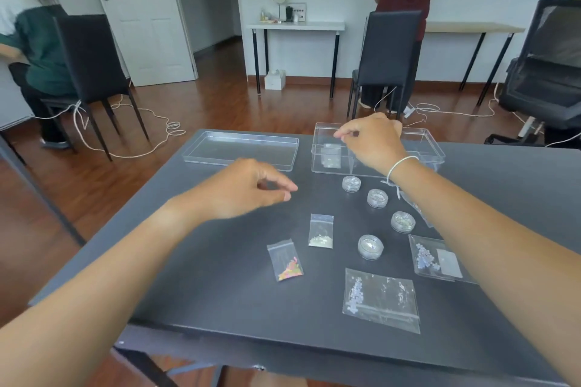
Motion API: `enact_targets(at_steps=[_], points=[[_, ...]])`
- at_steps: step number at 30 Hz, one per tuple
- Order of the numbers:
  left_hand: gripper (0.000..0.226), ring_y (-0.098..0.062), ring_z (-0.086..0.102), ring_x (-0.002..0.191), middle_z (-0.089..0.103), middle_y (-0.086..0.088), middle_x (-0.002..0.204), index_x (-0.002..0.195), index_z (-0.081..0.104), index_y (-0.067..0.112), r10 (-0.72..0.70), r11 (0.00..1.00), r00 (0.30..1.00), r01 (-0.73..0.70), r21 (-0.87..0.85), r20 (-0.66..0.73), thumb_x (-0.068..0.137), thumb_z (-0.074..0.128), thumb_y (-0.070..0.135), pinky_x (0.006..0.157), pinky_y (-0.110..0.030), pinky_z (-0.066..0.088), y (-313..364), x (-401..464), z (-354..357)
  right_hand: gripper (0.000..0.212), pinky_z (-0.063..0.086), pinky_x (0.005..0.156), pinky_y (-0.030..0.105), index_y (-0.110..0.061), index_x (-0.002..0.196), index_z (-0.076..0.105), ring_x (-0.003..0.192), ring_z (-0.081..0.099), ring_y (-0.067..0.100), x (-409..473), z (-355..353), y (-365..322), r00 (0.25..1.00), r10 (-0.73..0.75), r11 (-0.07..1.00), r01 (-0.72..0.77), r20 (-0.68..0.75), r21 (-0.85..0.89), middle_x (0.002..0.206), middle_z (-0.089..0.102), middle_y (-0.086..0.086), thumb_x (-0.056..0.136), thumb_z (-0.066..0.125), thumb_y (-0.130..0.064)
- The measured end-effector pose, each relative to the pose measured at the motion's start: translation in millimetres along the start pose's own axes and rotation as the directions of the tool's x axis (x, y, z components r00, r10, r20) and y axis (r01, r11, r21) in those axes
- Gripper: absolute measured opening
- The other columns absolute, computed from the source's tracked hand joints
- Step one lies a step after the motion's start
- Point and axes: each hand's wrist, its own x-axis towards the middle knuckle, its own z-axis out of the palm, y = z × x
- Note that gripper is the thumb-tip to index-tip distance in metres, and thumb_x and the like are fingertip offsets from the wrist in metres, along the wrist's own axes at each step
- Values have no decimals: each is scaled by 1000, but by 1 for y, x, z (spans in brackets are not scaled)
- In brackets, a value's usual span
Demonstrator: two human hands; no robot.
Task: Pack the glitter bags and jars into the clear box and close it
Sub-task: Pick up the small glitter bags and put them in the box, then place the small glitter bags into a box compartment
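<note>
Clear rectangular plastic box sits open at the dark table's far edge, one small bag inside. Right hand above it, fingertips pinched, empty. Left hand loosely curled, empty. Four round clear jars and remaining zip bags lie on the table; flat clear lid left of box.

Both forearms are bare from the bottom edge of the view up to the wrists, with no sleeve showing on either. The left grip carries no ring, band or glove. Just behind the right grip, 1 thin white cord bracelet circles the wrist, and a short knotted tail of it hangs off the underside. The fingernails that show are short and plain. Nothing else worn comes into view.
</note>
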Motion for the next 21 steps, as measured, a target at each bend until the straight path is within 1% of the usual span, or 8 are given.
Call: enact_targets(at_steps=[3, 5, 6, 8, 10, 13, 17, 21], points=[[15, 4, 55, 76, 66, 20, 92, 94, 69, 37, -18, 999, 998, 17, 30, 62, 81, 65, 31, 67, -2, 36, 3, -14, 5, 25, 21, 89, 32, -26, 91, 72, 112, 44, 23, -13, -9, -8, 999, -49, 998, 49, 0, 36, 104, 70, -5, 90, 49, -16], [15, 4, 54, 74, 66, 20, 90, 94, 69, 36, -31, 999, 995, 27, 46, 92, 79, 65, 33, 67, -4, 37, 2, -23, 7, 23, 33, 91, 28, -23, 90, 72, 105, 53, 23, -28, -16, -15, 992, -106, 990, 99, 69, 105, 104, 71, -3, 88, 52, -14], [16, 2, 54, 73, 66, 18, 90, 94, 69, 36, -38, 998, 994, 33, 54, 103, 79, 66, 34, 67, -6, 38, 2, -26, 9, 22, 40, 87, 21, -22, 89, 73, 99, 56, 19, -37, -19, -18, 983, -131, 983, 111, 127, 148, 102, 72, -2, 87, 53, -13], [18, -1, 52, 71, 66, 15, 90, 95, 69, 35, -49, 997, 992, 41, 71, 116, 77, 67, 35, 69, -13, 42, 1, -33, 11, 18, 40, 66, 5, -25, 87, 72, 84, 58, 9, -56, -23, -23, 947, -154, 978, 105, 281, 181, 96, 71, -3, 85, 58, -15], [19, -1, 51, 67, 63, 14, 90, 95, 69, 34, -53, 996, 992, 43, 84, 118, 76, 68, 37, 69, -16, 42, 1, -39, 14, 14, 38, 61, 3, -29, 88, 71, 79, 59, 6, -72, -25, -25, 891, -141, 982, 70, 431, 175, 89, 68, -7, 82, 62, -20], [24, 2, 50, 65, 60, 14, 88, 96, 69, 34, -56, 992, 991, 42, 116, 120, 74, 68, 42, 66, -13, 40, 2, -44, 16, 20, 39, 69, 17, -29, 97, 68, 84, 54, 5, -91, -24, -29, 823, -119, 992, 69, 556, 110, 87, 61, -15, 77, 68, -30], [29, 5, 49, 68, 58, 14, 89, 97, 68, 35, -55, 991, 987, 35, 129, 151, 71, 69, 46, 63, -11, 38, 7, -49, 18, 36, 39, 85, 33, -29, 106, 63, 91, 44, 10, -101, -21, -35, 807, -89, 989, 139, 584, -41, 91, 53, -12, 72, 69, -41], [23, 7, 48, 66, 56, 15, 87, 94, 67, 37, -54, 988, 988, 32, 150, 145, 72, 71, 40, 61, -10, 37, 10, -50, 22, 48, 38, 89, 35, -24, 114, 57, 87, 46, 11, -104, -23, -38, 799, -37, 996, 78, 600, -42, 85, 51, -12, 72, 69, -42]])
